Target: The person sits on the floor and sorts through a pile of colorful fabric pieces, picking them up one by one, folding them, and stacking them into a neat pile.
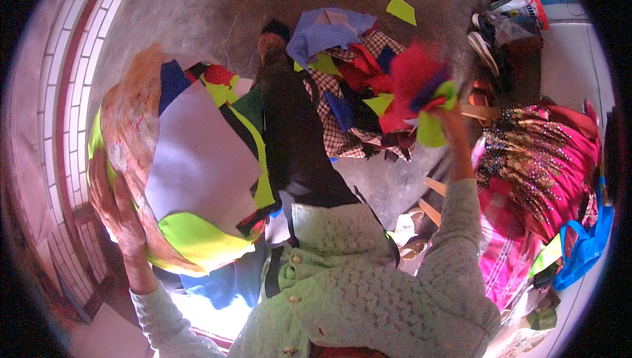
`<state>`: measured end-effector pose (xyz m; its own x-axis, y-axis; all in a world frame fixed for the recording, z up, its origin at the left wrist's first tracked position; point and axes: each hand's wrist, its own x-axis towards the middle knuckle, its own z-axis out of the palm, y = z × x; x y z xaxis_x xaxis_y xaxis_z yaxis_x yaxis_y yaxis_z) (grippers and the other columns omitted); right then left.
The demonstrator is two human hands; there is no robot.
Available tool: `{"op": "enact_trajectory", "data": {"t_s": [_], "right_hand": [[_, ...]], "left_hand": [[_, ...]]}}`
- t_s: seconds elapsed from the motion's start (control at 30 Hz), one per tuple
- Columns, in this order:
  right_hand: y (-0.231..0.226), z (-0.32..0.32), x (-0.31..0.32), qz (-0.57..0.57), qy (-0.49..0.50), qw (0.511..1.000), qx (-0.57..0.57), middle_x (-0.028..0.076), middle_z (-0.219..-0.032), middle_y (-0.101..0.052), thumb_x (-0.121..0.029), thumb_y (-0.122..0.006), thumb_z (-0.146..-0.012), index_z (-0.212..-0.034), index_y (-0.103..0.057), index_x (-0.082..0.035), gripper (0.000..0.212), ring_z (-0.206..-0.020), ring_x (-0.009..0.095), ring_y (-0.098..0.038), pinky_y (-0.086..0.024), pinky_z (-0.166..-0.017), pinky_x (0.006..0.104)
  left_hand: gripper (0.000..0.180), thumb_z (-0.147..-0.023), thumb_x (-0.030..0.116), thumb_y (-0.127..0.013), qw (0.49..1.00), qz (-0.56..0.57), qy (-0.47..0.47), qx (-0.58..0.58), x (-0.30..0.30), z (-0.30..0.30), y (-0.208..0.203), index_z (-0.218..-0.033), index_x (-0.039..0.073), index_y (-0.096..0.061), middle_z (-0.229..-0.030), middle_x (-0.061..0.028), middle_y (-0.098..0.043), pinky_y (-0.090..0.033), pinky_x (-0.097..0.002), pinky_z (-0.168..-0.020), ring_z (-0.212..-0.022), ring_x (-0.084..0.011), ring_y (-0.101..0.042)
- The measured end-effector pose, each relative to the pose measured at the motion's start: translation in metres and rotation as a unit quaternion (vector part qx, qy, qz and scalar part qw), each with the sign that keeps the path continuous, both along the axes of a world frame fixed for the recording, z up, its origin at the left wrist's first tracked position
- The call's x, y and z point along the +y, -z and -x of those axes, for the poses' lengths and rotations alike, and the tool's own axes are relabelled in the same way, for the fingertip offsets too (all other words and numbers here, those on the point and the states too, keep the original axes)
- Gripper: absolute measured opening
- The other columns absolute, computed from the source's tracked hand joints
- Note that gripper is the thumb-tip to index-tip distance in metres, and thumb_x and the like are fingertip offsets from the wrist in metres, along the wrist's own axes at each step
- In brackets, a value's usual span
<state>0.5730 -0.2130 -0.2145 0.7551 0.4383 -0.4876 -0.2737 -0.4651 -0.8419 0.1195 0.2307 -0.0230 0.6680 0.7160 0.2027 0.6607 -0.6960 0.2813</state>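
Note:
On my left, a bulging bundle of fabric scraps leans beside my outstretched leg, with a pale lilac piece on top and neon yellow, navy, red and brown edges around it. My left hand is wrapped against its outer side, fingers on the brown cloth. My right hand is raised at the right and grips a bunch of red, blue and neon yellow cloth scraps, smeared by motion. Below and beyond it lies a loose heap of scraps, including checked, red, black and blue pieces.
A single neon yellow scrap lies apart on the grey floor. To the right are a bright pink patterned cloth, a blue bag and dark shoes. A white brick-patterned wall stands at the left.

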Motion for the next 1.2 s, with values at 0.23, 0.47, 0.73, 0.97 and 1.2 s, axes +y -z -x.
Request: {"op": "enact_trajectory", "data": {"t_s": [0.23, 0.47, 0.73, 0.97, 1.2], "right_hand": [[0.111, 0.014, 0.066, 0.26, -0.354, 0.863, -0.249, 0.014, -0.132, -0.044, -0.015, -0.078, -0.059, -0.122, -0.052, -0.01, 0.068, -0.113, 0.031, -0.053, -0.047, -0.091, 0.0387], [0.148, -0.024, 0.117, 0.35, -0.334, 0.822, -0.301, 0.012, -0.142, -0.031, -0.023, -0.078, -0.06, -0.115, -0.057, -0.012, 0.06, -0.124, 0.036, -0.04, -0.046, -0.091, 0.046], [0.184, -0.035, 0.141, 0.441, -0.38, 0.762, -0.284, 0.007, -0.148, -0.024, -0.021, -0.078, -0.065, -0.122, -0.055, -0.012, 0.063, -0.134, 0.036, -0.025, -0.042, -0.095, 0.0513], [0.208, -0.044, 0.128, 0.326, -0.332, 0.853, -0.236, 0.014, -0.12, -0.051, -0.015, -0.075, -0.065, -0.114, -0.052, -0.004, 0.055, -0.11, 0.035, -0.052, -0.046, -0.088, 0.0403], [0.179, -0.022, 0.093, 0.257, -0.276, 0.874, -0.306, 0.014, -0.098, -0.06, -0.011, -0.074, -0.063, -0.101, -0.056, -0.005, 0.043, -0.093, 0.037, -0.059, -0.048, -0.079, 0.0403]], "left_hand": [[0.049, -0.096, 0.031, -0.035, 1.0, 0.017, 0.008, 0.012, 0.003, 0.001, 0.004, -0.132, -0.001, -0.042, -0.136, -0.0204, -0.042, -0.023, -0.0449, -0.108, -0.13, -0.0365, -0.035], [0.051, -0.097, 0.037, -0.034, 0.997, -0.017, 0.029, 0.07, 0.005, 0.016, 0.005, -0.136, 0.004, -0.037, -0.141, -0.0205, -0.036, -0.027, -0.0503, -0.107, -0.13, -0.0416, -0.032], [0.049, -0.097, 0.038, -0.035, 0.988, -0.065, 0.09, 0.111, 0.001, 0.002, 0.006, -0.136, 0.008, -0.035, -0.14, -0.0222, -0.036, -0.03, -0.0521, -0.104, -0.128, -0.0433, -0.035], [0.048, -0.096, 0.039, -0.036, 0.986, -0.067, 0.099, 0.113, 0.004, 0.0, 0.008, -0.136, 0.012, -0.034, -0.139, -0.0237, -0.037, -0.033, -0.0537, -0.101, -0.126, -0.0447, -0.037], [0.047, -0.096, 0.04, -0.037, 0.985, -0.078, 0.111, 0.103, 0.008, 0.0, 0.008, -0.136, 0.015, -0.033, -0.137, -0.0252, -0.037, -0.036, -0.0554, -0.099, -0.124, -0.0462, -0.039]]}}
